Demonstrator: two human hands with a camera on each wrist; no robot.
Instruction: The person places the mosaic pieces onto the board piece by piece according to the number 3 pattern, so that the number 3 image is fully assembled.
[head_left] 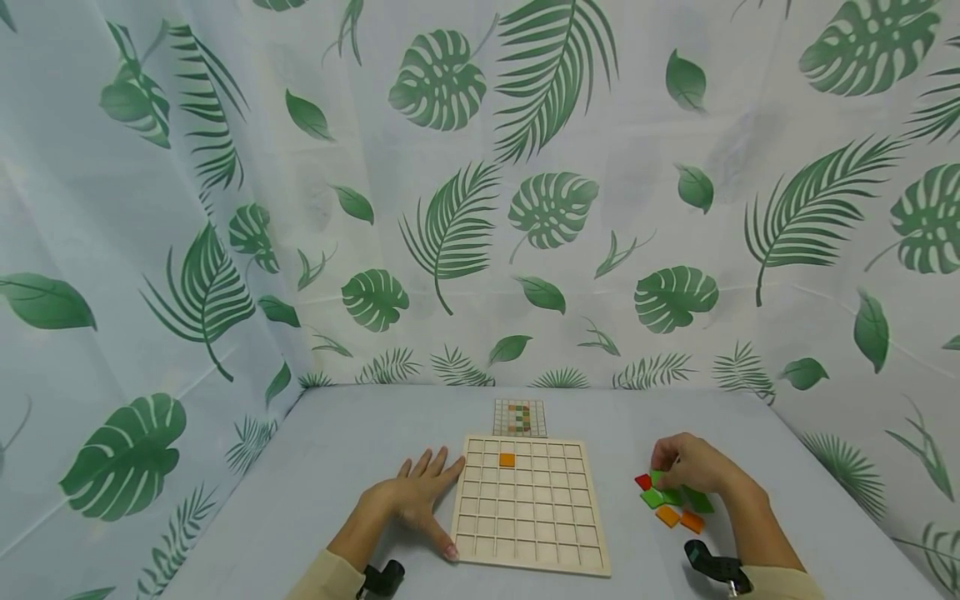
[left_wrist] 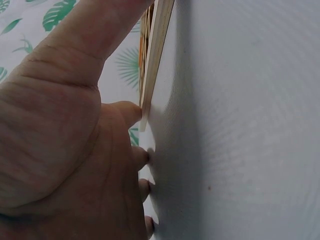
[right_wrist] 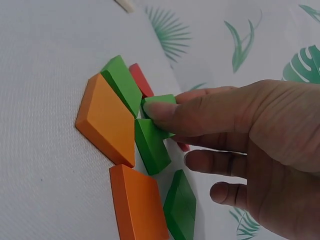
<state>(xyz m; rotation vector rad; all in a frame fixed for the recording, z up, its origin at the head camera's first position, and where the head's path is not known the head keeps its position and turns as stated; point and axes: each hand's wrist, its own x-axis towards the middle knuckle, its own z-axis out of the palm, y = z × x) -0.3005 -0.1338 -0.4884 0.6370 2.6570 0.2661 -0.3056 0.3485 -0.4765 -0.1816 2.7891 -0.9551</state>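
A wooden grid board lies flat, with one orange tile in its top row. Spread wide, my left hand touches the board's left edge with thumb and index finger. In the left wrist view the board's edge runs beside the thumb. To the right, my right hand pinches a green tile between thumb and fingers, over a small pile. Around it are green tiles, orange tiles and a red tile. The fingers hide part of the pile.
Beyond the board lies a small pattern card printed with a grid and coloured squares. The table is covered in pale cloth. A leaf-printed curtain stands behind it and at both sides.
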